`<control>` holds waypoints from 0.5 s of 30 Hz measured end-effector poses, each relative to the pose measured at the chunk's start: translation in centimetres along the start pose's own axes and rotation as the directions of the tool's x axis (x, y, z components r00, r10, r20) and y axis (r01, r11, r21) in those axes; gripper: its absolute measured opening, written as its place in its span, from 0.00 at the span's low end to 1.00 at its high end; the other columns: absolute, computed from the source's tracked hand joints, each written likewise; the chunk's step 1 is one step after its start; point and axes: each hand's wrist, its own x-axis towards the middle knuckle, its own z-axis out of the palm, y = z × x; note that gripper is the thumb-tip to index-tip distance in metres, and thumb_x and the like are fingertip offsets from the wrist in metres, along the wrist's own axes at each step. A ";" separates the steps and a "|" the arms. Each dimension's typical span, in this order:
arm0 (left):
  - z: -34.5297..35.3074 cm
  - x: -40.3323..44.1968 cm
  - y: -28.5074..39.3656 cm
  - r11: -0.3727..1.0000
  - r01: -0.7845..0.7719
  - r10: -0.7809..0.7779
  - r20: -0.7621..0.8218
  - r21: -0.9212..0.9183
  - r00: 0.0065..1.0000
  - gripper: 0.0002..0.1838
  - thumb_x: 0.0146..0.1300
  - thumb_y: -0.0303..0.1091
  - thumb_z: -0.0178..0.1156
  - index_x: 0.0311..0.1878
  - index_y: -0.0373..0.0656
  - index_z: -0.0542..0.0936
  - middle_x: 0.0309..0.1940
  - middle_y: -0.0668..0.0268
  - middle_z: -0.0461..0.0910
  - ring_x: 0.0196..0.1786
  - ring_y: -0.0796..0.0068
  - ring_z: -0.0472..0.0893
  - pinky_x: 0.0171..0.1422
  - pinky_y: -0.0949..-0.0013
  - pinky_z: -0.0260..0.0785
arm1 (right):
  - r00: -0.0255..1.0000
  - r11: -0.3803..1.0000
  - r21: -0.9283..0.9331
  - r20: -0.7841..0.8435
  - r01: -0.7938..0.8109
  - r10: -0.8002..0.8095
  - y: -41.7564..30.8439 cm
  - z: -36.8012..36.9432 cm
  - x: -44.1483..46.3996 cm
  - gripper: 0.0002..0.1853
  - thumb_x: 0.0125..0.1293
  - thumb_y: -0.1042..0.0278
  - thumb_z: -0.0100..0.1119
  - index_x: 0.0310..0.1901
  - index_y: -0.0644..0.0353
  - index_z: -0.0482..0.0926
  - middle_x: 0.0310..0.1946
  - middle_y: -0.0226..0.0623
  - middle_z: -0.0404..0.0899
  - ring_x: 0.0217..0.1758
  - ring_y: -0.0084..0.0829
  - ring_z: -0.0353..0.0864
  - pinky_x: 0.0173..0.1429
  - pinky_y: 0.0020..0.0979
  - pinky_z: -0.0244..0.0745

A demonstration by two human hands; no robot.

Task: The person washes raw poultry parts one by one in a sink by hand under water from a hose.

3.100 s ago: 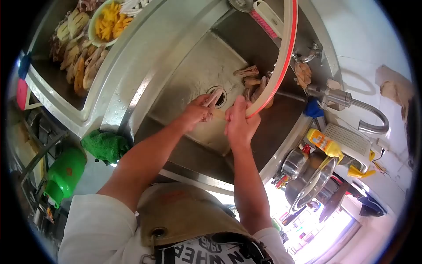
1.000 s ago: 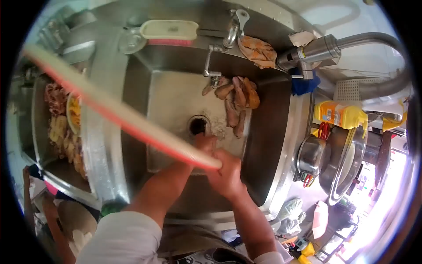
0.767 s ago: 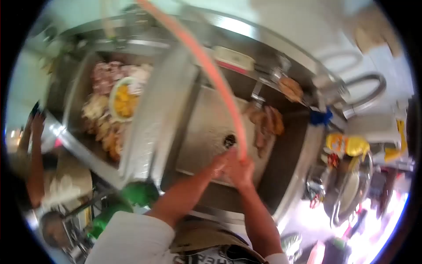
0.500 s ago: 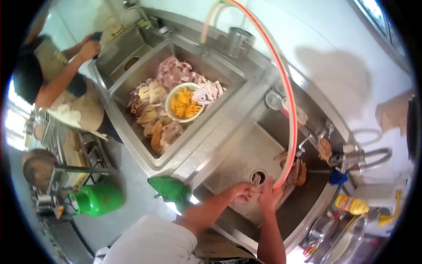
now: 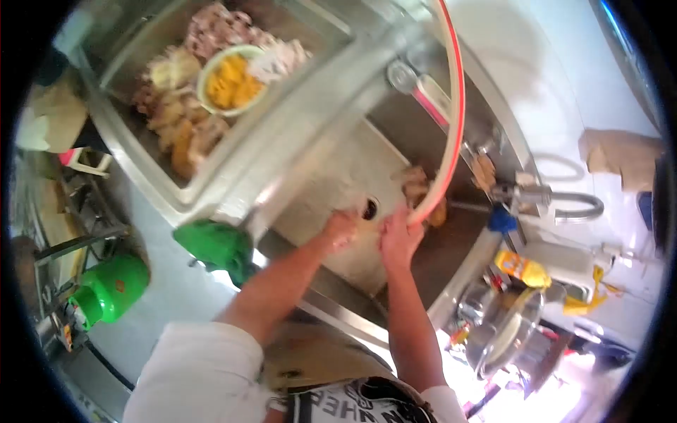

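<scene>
My right hand (image 5: 400, 236) is closed around the lower end of a clear hose (image 5: 457, 106) with a red stripe, over the right sink basin (image 5: 310, 185). In front of the hose end is my left hand (image 5: 341, 230), its fingers smeared by motion, so I cannot tell whether they hold anything. Close beyond both hands lies the round drain hole (image 5: 369, 207), dark inside. Several pieces of meat (image 5: 415, 182) rest against the basin's far right side, partly hidden by the hose and my right hand.
The left basin holds raw poultry pieces (image 5: 185, 137) and a bowl (image 5: 202, 86) of yellow-orange food. A green cloth (image 5: 215, 247) hangs over the sink's front edge. A green gas cylinder (image 5: 116, 285) stands on the floor at left. A faucet (image 5: 522, 196) and yellow bottle (image 5: 520, 268) are at right.
The view has shifted, so the sink sits higher and further left, and the other person is mostly out of view. Pale scraps seen at the drain earlier no longer show. My right hand keeps the hose.
</scene>
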 end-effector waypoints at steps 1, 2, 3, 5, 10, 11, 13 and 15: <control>1.0 -0.7 1.2 1.000 -0.025 0.025 0.004 0.010 1.000 0.07 0.55 0.27 0.61 0.38 0.43 0.78 0.20 0.69 0.73 0.16 0.78 0.70 0.17 0.70 0.56 | 0.994 0.997 -0.009 0.075 0.080 -0.079 0.4 -0.3 0.5 0.20 0.72 0.56 0.52 0.23 0.56 0.65 0.14 0.30 0.68 0.10 0.21 0.63 0.11 0.26 0.56; 1.5 -1.6 2.1 0.998 -0.058 0.058 -0.001 0.025 0.998 0.07 0.57 0.28 0.60 0.39 0.43 0.77 0.21 0.69 0.73 0.17 0.78 0.70 0.17 0.70 0.56 | 0.995 0.999 0.014 0.080 0.051 -0.052 0.2 -0.2 0.4 0.20 0.72 0.57 0.52 0.24 0.58 0.66 0.15 0.32 0.68 0.08 0.22 0.61 0.10 0.26 0.56; 2.0 -2.5 2.6 0.995 -0.089 0.090 -0.008 0.040 0.996 0.06 0.59 0.28 0.59 0.40 0.43 0.76 0.21 0.68 0.73 0.17 0.77 0.70 0.17 0.70 0.57 | 0.995 1.000 0.029 0.096 0.006 -0.009 0.2 -0.1 -0.1 0.19 0.72 0.57 0.53 0.25 0.60 0.68 0.15 0.31 0.68 0.10 0.21 0.63 0.11 0.26 0.57; 2.8 -2.7 2.9 0.983 -0.168 0.170 -0.018 0.078 0.985 0.05 0.63 0.28 0.58 0.41 0.44 0.75 0.22 0.68 0.74 0.18 0.77 0.71 0.17 0.70 0.57 | 0.994 0.999 0.039 0.105 0.001 -0.005 0.3 -0.3 0.2 0.20 0.72 0.57 0.53 0.25 0.61 0.69 0.16 0.31 0.68 0.11 0.21 0.63 0.12 0.26 0.57; 2.4 -0.7 1.5 0.917 -0.254 0.248 0.059 0.309 0.967 0.06 0.64 0.30 0.59 0.41 0.42 0.73 0.20 0.68 0.72 0.17 0.78 0.70 0.16 0.70 0.56 | 0.990 0.998 -0.008 0.130 0.062 -0.060 2.4 -1.2 1.5 0.21 0.73 0.56 0.51 0.24 0.60 0.65 0.16 0.33 0.68 0.09 0.21 0.61 0.11 0.25 0.57; 2.5 -0.8 1.8 0.939 -0.197 0.192 0.047 0.280 0.980 0.06 0.64 0.30 0.59 0.41 0.43 0.73 0.20 0.68 0.72 0.17 0.78 0.69 0.17 0.70 0.56 | 0.976 0.992 -0.050 0.192 0.117 -0.106 2.4 -1.4 1.3 0.21 0.73 0.56 0.51 0.24 0.60 0.65 0.16 0.33 0.68 0.09 0.21 0.61 0.11 0.25 0.57; 2.9 -1.6 2.7 0.996 0.002 0.000 -0.022 0.094 1.000 0.05 0.64 0.30 0.58 0.41 0.43 0.73 0.19 0.69 0.71 0.17 0.78 0.69 0.18 0.71 0.57 | 0.983 0.988 -0.020 0.103 0.155 -0.153 2.2 -1.5 1.8 0.21 0.73 0.56 0.51 0.25 0.60 0.66 0.16 0.33 0.68 0.09 0.20 0.62 0.11 0.25 0.57; 2.8 -1.8 3.4 0.990 0.140 -0.138 -0.069 0.019 0.988 0.06 0.65 0.30 0.58 0.41 0.43 0.73 0.20 0.69 0.71 0.18 0.77 0.69 0.19 0.71 0.58 | 0.978 0.984 -0.019 0.114 0.179 -0.175 2.7 -1.4 2.0 0.20 0.73 0.56 0.51 0.25 0.61 0.66 0.17 0.34 0.69 0.10 0.20 0.62 0.11 0.25 0.57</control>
